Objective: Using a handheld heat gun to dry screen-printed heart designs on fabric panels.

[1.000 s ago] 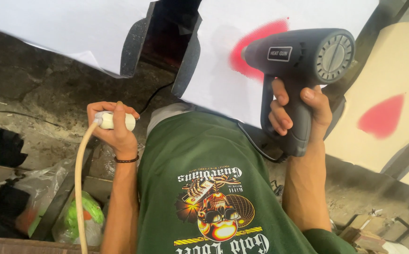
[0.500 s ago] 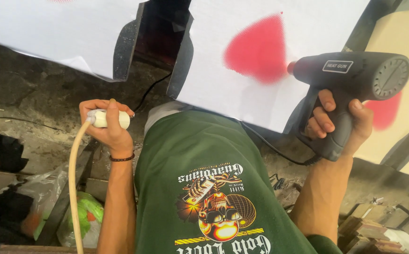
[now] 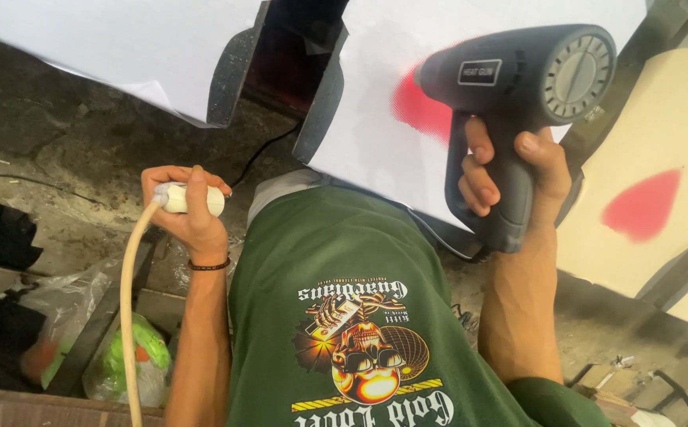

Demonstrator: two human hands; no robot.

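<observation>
My right hand [image 3: 510,170] grips the handle of a dark grey heat gun [image 3: 518,79], whose nozzle points left over a red printed patch [image 3: 419,107] on a white sheet [image 3: 391,150]. My left hand [image 3: 185,209] is closed around a white cylindrical switch [image 3: 189,198] at the end of a cream cable [image 3: 130,316] that hangs down along my forearm. A black band sits on my left wrist. My green printed shirt [image 3: 344,316] fills the lower middle of the view.
A second white sheet [image 3: 122,47] lies at the upper left on a dark platen [image 3: 233,71]. A beige sheet [image 3: 644,182] with a red heart shape [image 3: 640,209] sits at the right. Plastic bags [image 3: 130,356] and clutter lie on the rough grey floor at left.
My right hand has swung the heat gun left and up, so its nozzle now covers the red patch. My left hand has kept hold of the switch with little movement.
</observation>
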